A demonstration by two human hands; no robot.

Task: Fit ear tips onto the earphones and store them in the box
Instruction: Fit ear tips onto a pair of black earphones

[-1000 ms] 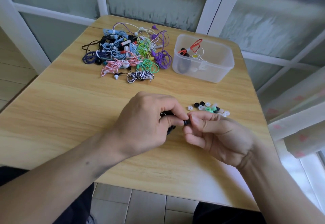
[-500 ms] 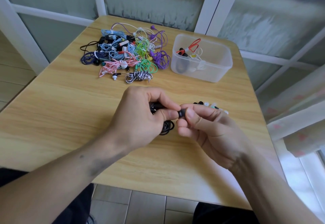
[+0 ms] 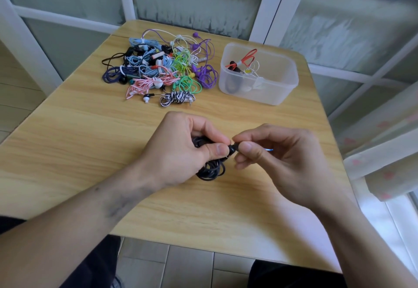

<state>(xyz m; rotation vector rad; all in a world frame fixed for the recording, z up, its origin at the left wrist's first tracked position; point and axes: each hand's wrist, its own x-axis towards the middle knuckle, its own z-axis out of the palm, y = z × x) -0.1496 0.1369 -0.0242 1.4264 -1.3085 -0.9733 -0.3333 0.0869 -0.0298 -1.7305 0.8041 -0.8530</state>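
Step in hand: a judgement, but the black ear tip (image 3: 233,149) appears to be going onto a black earphone (image 3: 210,167) at the centre of the frame.
Left hand: the left hand (image 3: 181,152) has thumb and forefinger curled round the bud end of the black earphone, whose coiled cable hangs below the hand, just above the tabletop (image 3: 67,140).
Right hand: the right hand (image 3: 278,158) pinches the black ear tip between thumb and forefinger, right against the bud; whether the tip is fully seated cannot be told.
Done so far: the clear box (image 3: 278,93), in the upper right of the frame, already holds a few earphones, one with a red cable, one pale, one dark.
Left to do: the pile of earphones (image 3: 162,70), in the upper middle of the frame left of the box, is large and many-coloured, so by my reading most of the task remains.
Nearest of the pile: a black-and-white striped set (image 3: 176,98) lies at its lower edge, well apart from the hands.
Spare tips: none can be made out; the right hand may hide them.
Surface: a pale wood-grain tabletop with rounded corners.
Room: frosted glass panels in white frames (image 3: 278,0) run behind, a patterned curtain (image 3: 384,147) hangs at the right edge, and grey floor tiles (image 3: 181,262) show below.
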